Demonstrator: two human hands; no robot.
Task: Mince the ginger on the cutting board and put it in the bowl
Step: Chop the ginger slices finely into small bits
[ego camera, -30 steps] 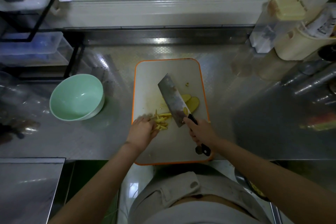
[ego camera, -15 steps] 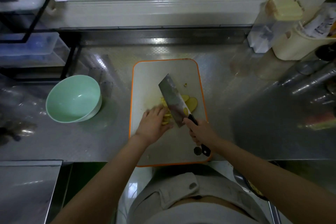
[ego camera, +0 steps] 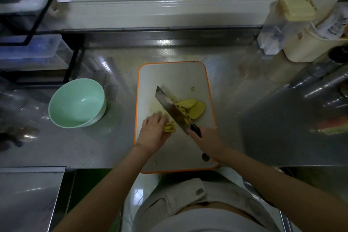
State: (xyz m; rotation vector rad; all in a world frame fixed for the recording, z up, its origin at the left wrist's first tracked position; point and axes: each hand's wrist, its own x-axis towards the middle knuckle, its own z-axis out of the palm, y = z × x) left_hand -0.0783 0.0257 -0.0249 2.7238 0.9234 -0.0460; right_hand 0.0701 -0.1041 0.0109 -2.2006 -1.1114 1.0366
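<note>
Steel counter (ego camera: 116, 147), board (ego camera: 173, 73) and green bowl (ego camera: 56, 100) sitting as a second ago, bowl well apart to the left and holding no ginger yet. Cleaver (ego camera: 172, 108) likewise slanted across the board, black handle gripped in the right hand (ego camera: 205, 137). Changed: left hand (ego camera: 153, 133), slid up from the board's near-left edge to just beside the blade. Suggests gathering finished and cross-cutting into mince about to begin. Beyond the blade, on its right, uncut slices (ego camera: 196, 109); on its left, strips (ego camera: 170, 128), bunched and held down under bent left fingers, touching the blade or nearly so.
</note>
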